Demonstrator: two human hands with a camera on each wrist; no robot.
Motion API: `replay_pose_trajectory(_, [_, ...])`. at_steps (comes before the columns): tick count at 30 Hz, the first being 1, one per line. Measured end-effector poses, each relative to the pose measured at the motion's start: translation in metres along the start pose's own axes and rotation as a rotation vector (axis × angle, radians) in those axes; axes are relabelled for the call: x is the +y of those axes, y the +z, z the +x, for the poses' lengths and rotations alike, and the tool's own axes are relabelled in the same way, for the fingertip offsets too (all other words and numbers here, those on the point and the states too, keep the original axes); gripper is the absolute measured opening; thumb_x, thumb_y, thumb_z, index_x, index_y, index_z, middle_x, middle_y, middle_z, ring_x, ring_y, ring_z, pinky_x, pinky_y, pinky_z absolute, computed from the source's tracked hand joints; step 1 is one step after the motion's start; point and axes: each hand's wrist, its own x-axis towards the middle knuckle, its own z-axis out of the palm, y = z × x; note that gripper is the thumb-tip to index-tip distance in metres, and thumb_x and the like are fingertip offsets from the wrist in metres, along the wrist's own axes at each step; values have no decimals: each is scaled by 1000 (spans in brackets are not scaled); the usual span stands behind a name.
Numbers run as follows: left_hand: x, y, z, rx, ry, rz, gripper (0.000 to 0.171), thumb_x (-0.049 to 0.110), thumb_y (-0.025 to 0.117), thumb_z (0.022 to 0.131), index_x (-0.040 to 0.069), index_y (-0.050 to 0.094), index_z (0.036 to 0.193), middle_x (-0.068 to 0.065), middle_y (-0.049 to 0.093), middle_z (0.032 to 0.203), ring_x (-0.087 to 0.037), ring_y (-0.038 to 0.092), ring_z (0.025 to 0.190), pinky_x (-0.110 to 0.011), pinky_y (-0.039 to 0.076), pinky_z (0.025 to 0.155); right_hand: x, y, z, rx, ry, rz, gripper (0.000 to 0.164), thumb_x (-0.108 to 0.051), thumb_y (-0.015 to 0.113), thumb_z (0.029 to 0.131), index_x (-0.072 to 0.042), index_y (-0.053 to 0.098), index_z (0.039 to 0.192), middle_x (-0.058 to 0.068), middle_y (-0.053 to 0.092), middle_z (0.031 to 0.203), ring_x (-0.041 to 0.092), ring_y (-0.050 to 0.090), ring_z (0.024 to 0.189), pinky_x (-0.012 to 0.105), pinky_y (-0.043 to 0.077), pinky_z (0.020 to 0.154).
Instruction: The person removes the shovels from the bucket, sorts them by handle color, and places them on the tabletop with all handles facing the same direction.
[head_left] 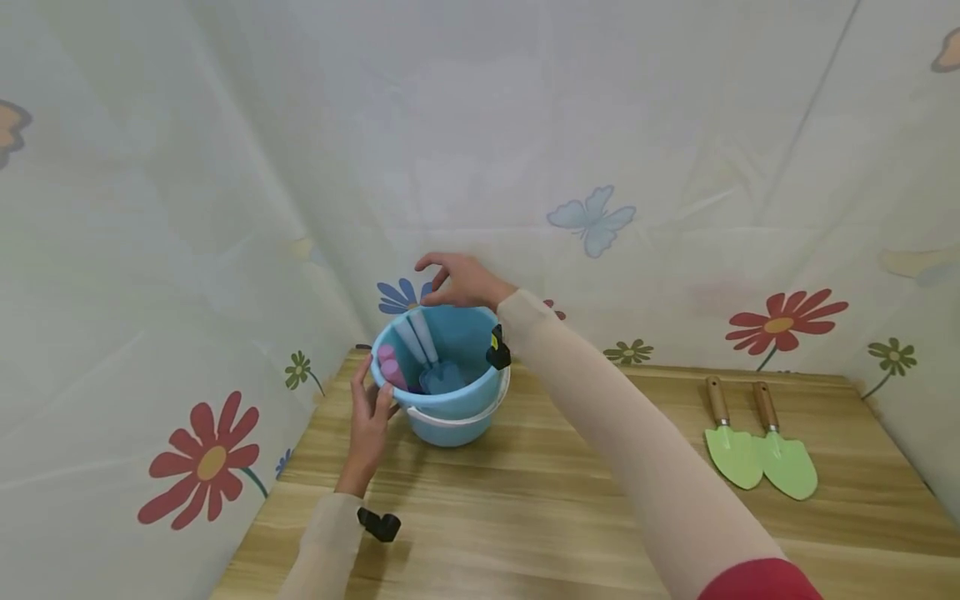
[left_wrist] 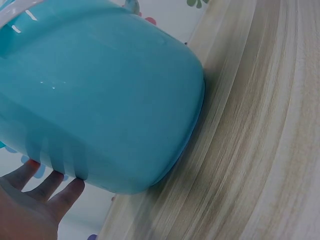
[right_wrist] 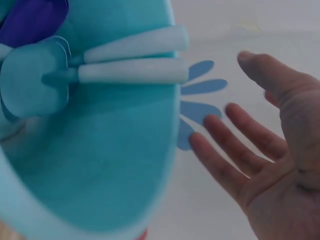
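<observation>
A light blue bucket with a white handle stands upright on the wooden table. My left hand rests against the bucket's left side, its fingertips spread on the outer wall in the left wrist view. Above the far rim is my right hand, with nothing in it and its fingers loosely bent and apart. Inside the bucket lean two blue toy shovels with pale handles, their blades down. Beside them show two pink handles, and a purple blade appears in the right wrist view.
Two green trowels with wooden handles lie side by side on the right of the table. A pale curtain printed with flowers and butterflies hangs close behind the table and along its left side.
</observation>
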Motion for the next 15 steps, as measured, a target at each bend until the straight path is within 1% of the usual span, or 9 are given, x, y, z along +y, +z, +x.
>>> replay_pose_trajectory(2, [1,1,0,-1,0,-8,59,27,47,110,31,21,162,-8,31,163,-34,38,145,-67,44,103,0,5,4,35,-19,-11,57,-21,78,93,-11,55,144,18,66,128,29,65,113,37,58,91])
replay_pose_trajectory(5, [-2,3,0,0,14,-16,59,26,47,110,31,21,162,-7,31,163,-34,38,145,-67,44,102,1,12,7,59,-5,-8,56,-19,79,92,-10,56,143,16,65,130,28,65,115,36,57,92])
replay_pose_trajectory(10, [-1,6,0,-4,19,-16,59,24,46,111,29,19,163,-7,29,164,-35,37,146,-67,45,102,4,19,5,63,29,3,57,-22,80,91,-12,56,142,14,64,134,29,64,117,37,59,90])
replay_pose_trajectory(15, [-1,5,-1,3,14,-13,58,24,46,111,29,21,163,-10,33,162,-33,39,144,-66,45,102,4,23,5,45,62,-22,58,-24,80,91,-14,56,143,13,63,135,25,64,113,37,60,89])
